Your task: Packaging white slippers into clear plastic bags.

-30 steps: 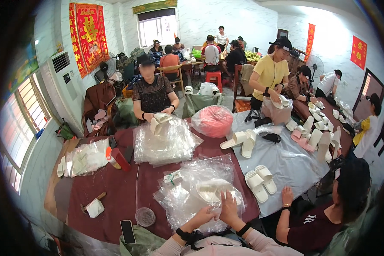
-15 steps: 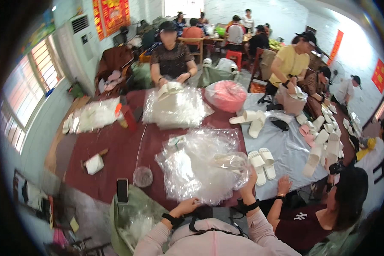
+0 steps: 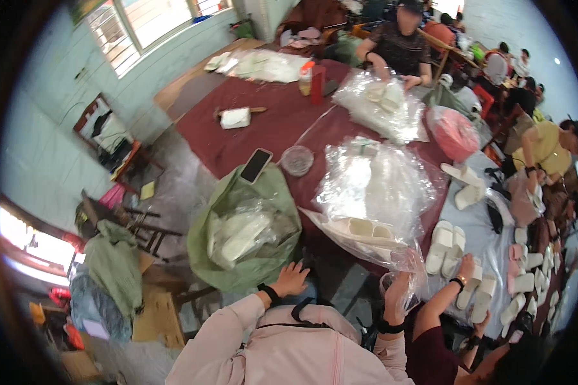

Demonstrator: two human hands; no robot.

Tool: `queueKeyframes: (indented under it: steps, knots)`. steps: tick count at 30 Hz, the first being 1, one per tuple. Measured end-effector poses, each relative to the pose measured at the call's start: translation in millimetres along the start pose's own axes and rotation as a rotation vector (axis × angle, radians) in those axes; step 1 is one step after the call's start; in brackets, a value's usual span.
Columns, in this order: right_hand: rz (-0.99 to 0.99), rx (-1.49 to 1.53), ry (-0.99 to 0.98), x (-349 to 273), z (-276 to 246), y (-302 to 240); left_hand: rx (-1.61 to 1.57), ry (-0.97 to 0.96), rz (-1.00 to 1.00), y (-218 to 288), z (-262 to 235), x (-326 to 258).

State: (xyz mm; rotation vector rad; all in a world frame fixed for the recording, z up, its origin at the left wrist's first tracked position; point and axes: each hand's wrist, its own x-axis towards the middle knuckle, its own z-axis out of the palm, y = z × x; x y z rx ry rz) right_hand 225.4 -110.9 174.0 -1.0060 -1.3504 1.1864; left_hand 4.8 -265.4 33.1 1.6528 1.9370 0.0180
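My right hand (image 3: 398,292) is closed on the gathered end of a clear plastic bag (image 3: 410,264). A pair of white slippers (image 3: 361,231) lies inside this bag, tilted over the table's near edge. Beyond it, a pile of flat clear plastic bags (image 3: 372,179) covers part of the table. My left hand (image 3: 290,280) holds nothing, its fingers stretched out beside a green sack (image 3: 202,240). Inside the sack are clear bags with pale contents (image 3: 241,234), whose kind I cannot make out. A phone (image 3: 256,166) rests at the sack's far edge.
A round clear tub (image 3: 297,160) stands on the dark red tabletop (image 3: 250,144). To the right, a co-worker's hand (image 3: 467,273) reaches among white slippers (image 3: 440,246). Across the table, another person handles bagged slippers (image 3: 392,99). Chairs (image 3: 153,231) stand at the left.
The view has swung left and down. My right hand has drawn the bagged slippers off the pile toward me. My left hand has moved from the table edge to beside the green sack.
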Motion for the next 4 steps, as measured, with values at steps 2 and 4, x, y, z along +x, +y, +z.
queueKeyframes:
  steps: [2, 4]
  knots:
    - [0.024, 0.034, -0.020, -8, 0, 1, -0.014, 0.036, -0.098, -7, -6, -17]
    - [0.080, 0.158, -0.079, -19, 13, 1, -0.029, 0.082, -0.193, -13, -12, -30]
